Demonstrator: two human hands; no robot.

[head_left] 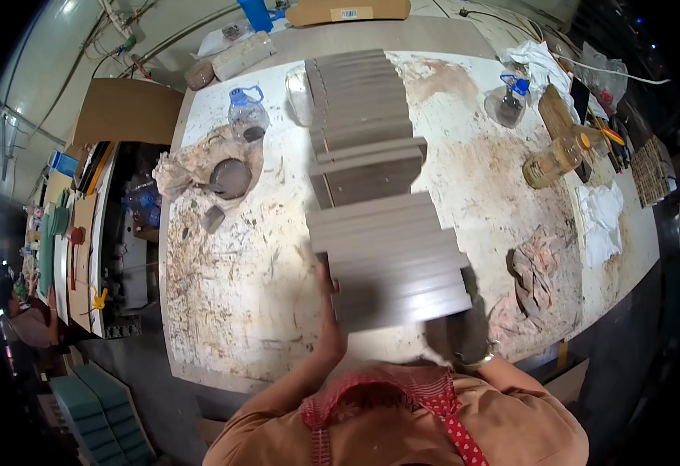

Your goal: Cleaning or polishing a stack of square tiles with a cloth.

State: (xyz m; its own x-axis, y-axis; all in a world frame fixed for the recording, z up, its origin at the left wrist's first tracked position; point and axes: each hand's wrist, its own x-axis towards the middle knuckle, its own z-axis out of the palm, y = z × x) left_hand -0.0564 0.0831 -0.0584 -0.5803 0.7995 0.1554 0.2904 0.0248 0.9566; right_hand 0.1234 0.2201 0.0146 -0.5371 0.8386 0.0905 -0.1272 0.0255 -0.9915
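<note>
A long row of overlapping grey-brown wood-grain boards [359, 101] runs down the middle of the white table [239, 334]. Its near part is a batch of boards [390, 264], fanned in steps along the right side. My left hand [329, 307] grips this batch at its left edge, with the fingers mostly hidden. At the near right corner my right hand [464, 330], dark and apparently gloved, holds the other side; its fingers are partly blurred and covered. Just beyond, a few boards [371, 177] lie tilted and offset from the rest.
A round dish [230, 179] of dark matter sits on a crumpled cloth at left, near a blue-capped jug [247, 113]. To the right are another jug [508, 101], a bottle of yellowish liquid [555, 161] and a stained rag [532, 279]. A person [33, 318] is at far left.
</note>
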